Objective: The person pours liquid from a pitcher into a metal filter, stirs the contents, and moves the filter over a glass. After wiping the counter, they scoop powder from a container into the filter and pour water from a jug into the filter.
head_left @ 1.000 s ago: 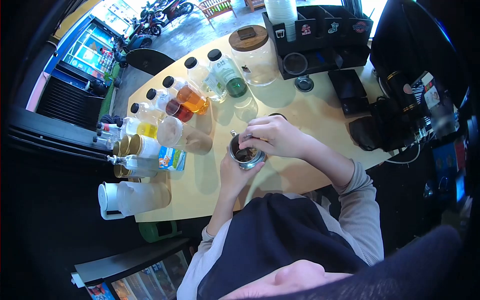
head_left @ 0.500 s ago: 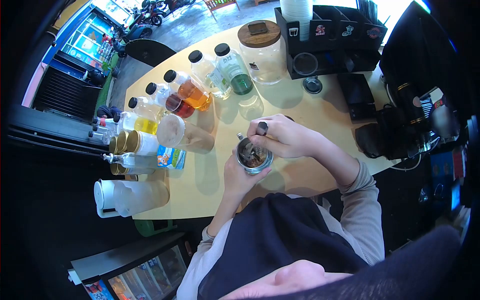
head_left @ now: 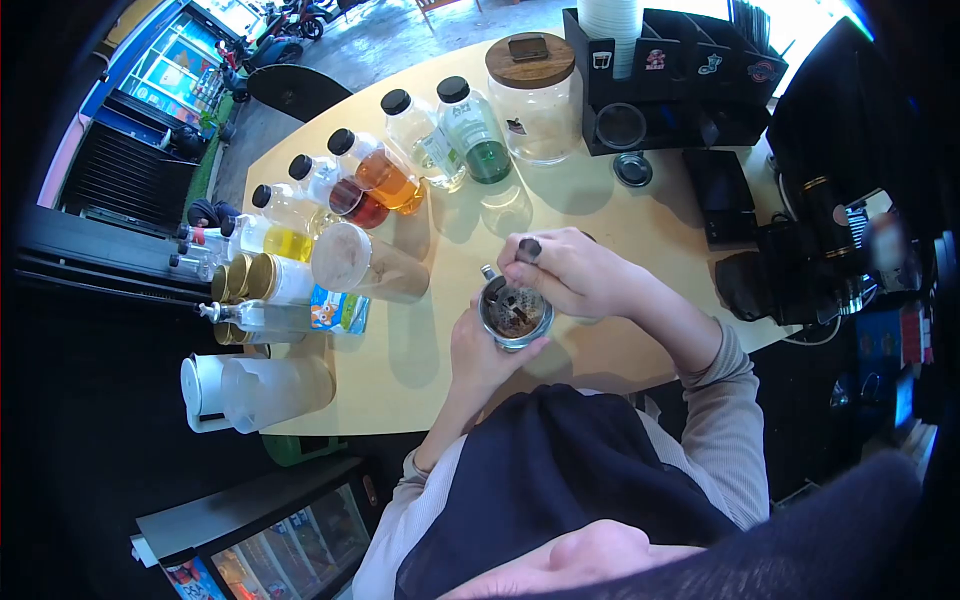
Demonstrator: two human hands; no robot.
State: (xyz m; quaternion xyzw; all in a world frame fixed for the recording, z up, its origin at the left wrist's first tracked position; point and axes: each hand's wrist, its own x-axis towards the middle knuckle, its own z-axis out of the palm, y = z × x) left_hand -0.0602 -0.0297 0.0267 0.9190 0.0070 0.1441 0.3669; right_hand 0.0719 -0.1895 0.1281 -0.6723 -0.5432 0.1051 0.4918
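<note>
A small metal-rimmed cup (head_left: 516, 312) with brown, bubbly liquid inside stands near the table's front edge. My left hand (head_left: 482, 352) is wrapped round its left and lower side, thumb along the rim. Above the cup, my right hand (head_left: 568, 272) is closed round a dark-ended handle (head_left: 529, 250), whose round end sticks up between the fingers. The handle's lower part reaches down into the cup and is partly hidden by the hand.
On the wooden table (head_left: 400, 400), several bottles stand left, among them an orange one (head_left: 390, 182). A glass jar (head_left: 537, 110), a black organizer (head_left: 670, 85), a round lid (head_left: 632, 169) and a white pitcher (head_left: 270, 393) surround the work area.
The view has shifted slightly. The liquid surface in the cup looks browner and more visible, and the handle in my right hand has tilted a little. Both hands keep their hold.
</note>
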